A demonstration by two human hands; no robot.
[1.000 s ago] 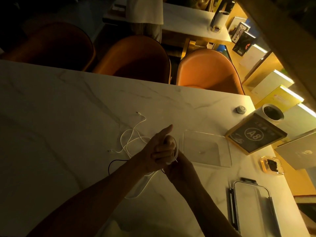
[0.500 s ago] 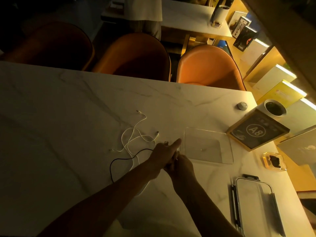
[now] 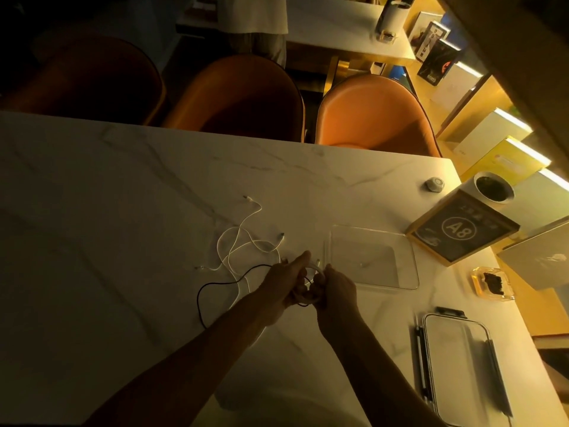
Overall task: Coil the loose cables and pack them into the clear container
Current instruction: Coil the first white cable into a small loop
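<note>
A small coil of white cable [image 3: 314, 270] is held between both hands just left of the clear container [image 3: 409, 260]. My left hand [image 3: 284, 283] grips the coil's left side with its thumb stretched forward. My right hand [image 3: 337, 288] pinches the right side. Loose white cables [image 3: 238, 245] lie tangled on the marble table [image 3: 123, 211] to the left of my hands. A thin black cable [image 3: 215, 285] loops from there toward my left hand. The container is open with only a tiny speck inside.
The container's lid [image 3: 458, 365] with its clips lies near the right front corner. A framed "A8" sign [image 3: 462, 231], a white cup [image 3: 492, 189], a small amber dish [image 3: 492, 283] and a round knob [image 3: 434, 184] stand at the right edge. Orange chairs [image 3: 372, 115] line the far side.
Both hands have stayed together and lowered toward the table, moving slightly right toward the container. The white coil between them has become more visible and the hands have parted a little.
</note>
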